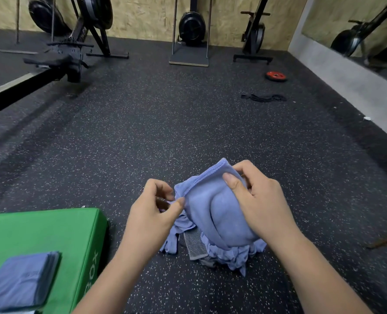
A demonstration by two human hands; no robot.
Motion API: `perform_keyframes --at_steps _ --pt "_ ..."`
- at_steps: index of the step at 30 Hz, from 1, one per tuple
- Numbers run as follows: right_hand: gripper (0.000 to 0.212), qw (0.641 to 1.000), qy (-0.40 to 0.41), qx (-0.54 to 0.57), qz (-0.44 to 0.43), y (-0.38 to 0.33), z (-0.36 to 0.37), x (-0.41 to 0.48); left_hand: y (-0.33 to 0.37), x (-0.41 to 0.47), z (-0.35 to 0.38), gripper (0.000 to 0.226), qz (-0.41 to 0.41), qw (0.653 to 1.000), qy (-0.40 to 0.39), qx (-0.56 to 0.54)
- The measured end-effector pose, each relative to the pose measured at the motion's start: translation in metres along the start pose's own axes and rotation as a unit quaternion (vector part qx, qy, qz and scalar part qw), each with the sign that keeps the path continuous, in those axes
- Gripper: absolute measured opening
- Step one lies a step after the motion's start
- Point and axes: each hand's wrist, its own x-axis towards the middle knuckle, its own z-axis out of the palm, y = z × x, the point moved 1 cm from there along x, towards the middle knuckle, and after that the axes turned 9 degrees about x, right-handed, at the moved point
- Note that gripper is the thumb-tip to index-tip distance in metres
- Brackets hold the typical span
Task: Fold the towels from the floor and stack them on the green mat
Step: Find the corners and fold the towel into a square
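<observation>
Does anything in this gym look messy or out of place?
Yes. Crumpled blue and grey towels lie heaped on the floor, unlike the neat folded stack on the green mat. Farther off, a red weight plate and a black band lie loose.

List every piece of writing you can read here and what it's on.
"OX": white letters running up the side of the green mat; a further letter beside them is partly hidden.
Faint mark on the top folded towel: too blurred to read.
Blue towel held by the left hand and right hand: no text shows.
</observation>
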Motion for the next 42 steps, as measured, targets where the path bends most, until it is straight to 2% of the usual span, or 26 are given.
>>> perform_keyframes --at_steps 2,8,10,17,20,23,27,30,34,38,42 --pt "0.022 1.0 0.026 -0.004 0.011 0.003 -0.002 0.001 0.002 -0.008 0.013 0.029 -0.027 1.0 0.001 0.001" --pt "0.021 0.994 0.102 0.029 0.04 0.006 -0.006 0.004 0.006 -0.037 0.059 0.043 -0.081 0.987 -0.122 -0.062" --pt "0.022 0.992 0.113 0.035 0.043 0.006 -0.006 0.003 0.008 -0.044 0.069 0.042 -0.074 0.986 -0.134 -0.065" --pt "0.023 0.992 0.114 0.036 0.049 0.004 -0.003 0.004 0.004 -0.041 0.077 0.02 -0.073 0.975 -0.136 -0.16" --pt "0.023 0.989 0.131 0.033 0.054 0.005 -0.01 0.007 -0.002 -0.036 0.074 0.007 -0.056 0.981 -0.12 -0.139" --pt "0.023 0.988 0.143 0.031 0.056 0.007 -0.015 0.008 -0.008 -0.027 0.068 0.02 -0.029 0.992 -0.093 -0.083" --pt "0.024 0.988 0.139 0.025 0.066 0.007 -0.016 0.007 -0.01 -0.018 0.06 0.029 -0.011 0.99 -0.1 -0.096" --pt "0.025 0.986 0.141 0.034 0.077 0.007 -0.016 0.008 -0.014 -0.017 0.06 0.026 -0.028 0.987 -0.105 -0.118" --pt "0.025 0.985 0.146 0.037 0.088 0.01 -0.016 0.009 -0.017 -0.017 0.06 0.035 -0.061 0.98 -0.144 -0.123" --pt "0.024 0.981 0.161 0.039 0.099 0.014 -0.018 0.011 -0.017 -0.02 0.06 0.055 -0.038 0.996 -0.079 0.013" --pt "0.024 0.978 0.175 0.047 0.103 0.016 -0.024 0.013 -0.003 -0.029 0.056 0.049 0.042 0.998 -0.028 0.027"
